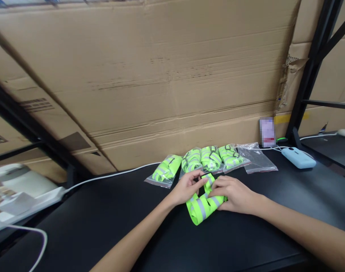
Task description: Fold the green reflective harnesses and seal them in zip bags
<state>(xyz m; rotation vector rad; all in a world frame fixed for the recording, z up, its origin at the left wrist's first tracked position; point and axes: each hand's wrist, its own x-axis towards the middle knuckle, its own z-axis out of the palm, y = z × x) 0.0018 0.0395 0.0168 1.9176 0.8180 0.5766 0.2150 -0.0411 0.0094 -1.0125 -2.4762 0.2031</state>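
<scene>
A neon yellow-green reflective strap (pixel 201 209) with grey stripes lies partly rolled between my hands, low over the black table. My left hand (pixel 188 187) pinches its upper end, where a small black edge shows. My right hand (pixel 235 194) grips the rolled part from the right, its fingertips partly hidden by the folds. Just beyond my hands several clear zip bags (pixel 167 170) hold similar folded straps, some with dark buckles. Right of them lies a flat clear bag (pixel 257 158) with no strap in it.
Cardboard (pixel 172 75) stands upright along the table's back edge. A light blue power bank (pixel 299 158) and a phone-like item (pixel 267 132) with a blurred-out face are at the right. White cable (pixel 115 174) crosses the back left, toward a power strip (pixel 33 207). Black metal posts (pixel 311 71) flank the table (pixel 104 219).
</scene>
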